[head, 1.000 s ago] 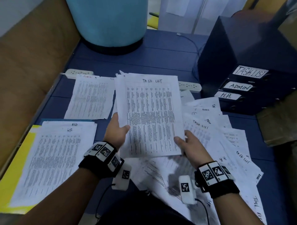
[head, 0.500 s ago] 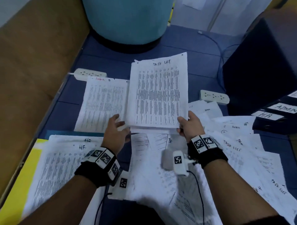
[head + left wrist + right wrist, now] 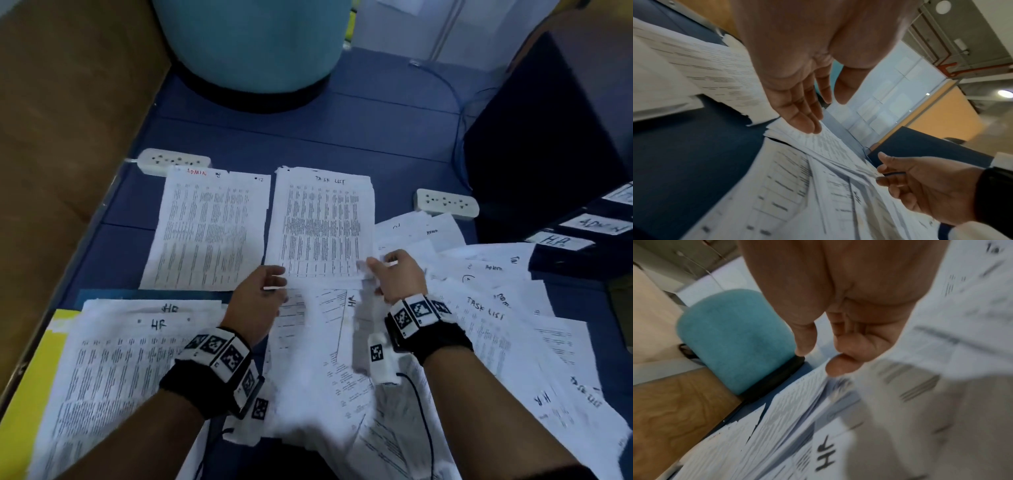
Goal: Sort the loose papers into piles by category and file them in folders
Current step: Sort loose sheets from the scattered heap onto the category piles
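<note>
Your left hand (image 3: pixel 257 301) hangs just off the near left corner of the TASK LIST pile (image 3: pixel 322 226). Its fingers (image 3: pixel 797 113) are straight and relaxed, holding nothing, and their tips sit at the pile's edge; whether they touch it I cannot tell. Your right hand (image 3: pixel 399 274) is at the pile's near right corner with its fingers loosely curled. The right wrist view shows the thumb (image 3: pixel 805 337) and fingers parted with no sheet between them, though that picture is blurred.

The TASK LIST pile lies flat on the blue counter (image 3: pixel 308 137), just beside the ADMIN pile (image 3: pixel 209 229) on its left, their long edges nearly parallel. Nearer to you on the left, the HR pile (image 3: pixel 137 359) rests on a yellow folder (image 3: pixel 30 394).

Loose papers (image 3: pixel 496 308) spread in an overlapping heap to your right and under both wrists; one sheet marked HR (image 3: pixel 335 308) lies between your hands. Dark binders (image 3: pixel 582 240) labelled ADMIN and HR stand at the right edge. Two white power strips (image 3: pixel 445 202) sit beyond the piles, and a teal chair back (image 3: pixel 253 44) stands at the far end.
</note>
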Motion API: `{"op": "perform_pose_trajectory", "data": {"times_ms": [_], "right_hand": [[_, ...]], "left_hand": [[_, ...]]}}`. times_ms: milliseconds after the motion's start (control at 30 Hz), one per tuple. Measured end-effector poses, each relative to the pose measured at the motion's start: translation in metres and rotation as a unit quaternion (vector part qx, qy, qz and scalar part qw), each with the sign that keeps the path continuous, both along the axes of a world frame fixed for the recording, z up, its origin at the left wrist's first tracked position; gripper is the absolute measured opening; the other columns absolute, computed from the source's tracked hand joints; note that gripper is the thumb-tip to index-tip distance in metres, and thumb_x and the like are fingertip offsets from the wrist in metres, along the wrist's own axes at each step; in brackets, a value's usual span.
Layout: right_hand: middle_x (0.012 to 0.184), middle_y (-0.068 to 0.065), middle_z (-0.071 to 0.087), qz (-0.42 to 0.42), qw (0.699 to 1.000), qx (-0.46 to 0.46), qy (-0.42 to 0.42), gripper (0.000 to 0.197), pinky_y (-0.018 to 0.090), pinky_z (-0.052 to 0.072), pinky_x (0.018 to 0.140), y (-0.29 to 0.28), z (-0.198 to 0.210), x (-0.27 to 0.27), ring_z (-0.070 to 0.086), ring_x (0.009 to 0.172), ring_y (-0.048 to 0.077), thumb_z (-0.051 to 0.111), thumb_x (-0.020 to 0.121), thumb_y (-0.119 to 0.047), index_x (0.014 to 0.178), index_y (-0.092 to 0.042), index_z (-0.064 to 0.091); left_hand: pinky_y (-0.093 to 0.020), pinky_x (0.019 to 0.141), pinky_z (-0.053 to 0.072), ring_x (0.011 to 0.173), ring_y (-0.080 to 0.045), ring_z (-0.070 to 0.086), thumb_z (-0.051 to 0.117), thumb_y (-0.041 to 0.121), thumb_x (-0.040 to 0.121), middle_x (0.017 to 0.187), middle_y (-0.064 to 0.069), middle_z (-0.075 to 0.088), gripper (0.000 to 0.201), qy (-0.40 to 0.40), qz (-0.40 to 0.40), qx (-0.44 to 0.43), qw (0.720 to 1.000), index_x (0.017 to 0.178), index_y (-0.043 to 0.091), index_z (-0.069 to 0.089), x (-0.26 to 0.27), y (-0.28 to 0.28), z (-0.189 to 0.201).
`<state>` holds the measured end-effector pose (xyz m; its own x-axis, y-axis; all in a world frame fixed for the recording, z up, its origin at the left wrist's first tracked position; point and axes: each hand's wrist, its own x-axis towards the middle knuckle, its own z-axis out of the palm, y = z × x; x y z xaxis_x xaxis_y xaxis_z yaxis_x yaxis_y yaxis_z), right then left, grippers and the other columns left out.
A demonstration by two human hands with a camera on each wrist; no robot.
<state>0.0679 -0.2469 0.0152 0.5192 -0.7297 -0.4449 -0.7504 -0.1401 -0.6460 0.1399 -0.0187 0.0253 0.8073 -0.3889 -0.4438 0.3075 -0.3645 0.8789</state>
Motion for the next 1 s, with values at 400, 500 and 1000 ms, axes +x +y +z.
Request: {"op": "perform_pose_trajectory", "data": {"times_ms": [400, 500, 1000], "right_hand": [[0.099, 0.003, 0.062, -0.096, 0.991, -0.041, 0.084, 0.024, 0.028, 0.036, 0.066, -0.040, 0.009, -0.219, 0.056, 0.083, 0.019, 0.065, 0.090, -0.032, 0.101, -0.012, 0.059], [0.107, 0.009, 0.057, -0.138, 0.983, -0.023, 0.120, 0.049, 0.029, 0.041, 0.071, -0.045, -0.009, -0.261, 0.056, 0.094, 0.024, 0.071, 0.085, -0.038, 0.117, -0.006, 0.054], [0.118, 0.014, 0.059, -0.050, 0.998, -0.004, 0.027, 0.035, 0.031, 0.040, 0.089, -0.044, 0.016, -0.299, 0.052, 0.104, 0.025, 0.051, 0.100, -0.015, 0.131, -0.001, 0.048]], "left_hand": [[-0.032, 0.087, 0.049, 0.097, -0.014, 0.060, 0.053, 0.021, 0.080, 0.112, 0.003, 0.063, 0.034, -0.054, -0.250, 0.046, 0.966, 0.113, 0.022, 0.060, -0.111, -0.087, 0.009], [-0.025, 0.088, 0.043, 0.108, -0.015, 0.057, 0.056, 0.013, 0.088, 0.127, 0.002, 0.057, 0.035, -0.055, -0.307, 0.086, 0.946, 0.122, 0.022, 0.055, -0.141, -0.100, -0.004], [-0.032, 0.094, 0.042, 0.118, -0.027, 0.052, 0.063, 0.008, 0.086, 0.133, -0.012, 0.054, 0.051, -0.061, -0.228, 0.128, 0.963, 0.134, 0.014, 0.047, -0.186, -0.098, -0.015]]}}
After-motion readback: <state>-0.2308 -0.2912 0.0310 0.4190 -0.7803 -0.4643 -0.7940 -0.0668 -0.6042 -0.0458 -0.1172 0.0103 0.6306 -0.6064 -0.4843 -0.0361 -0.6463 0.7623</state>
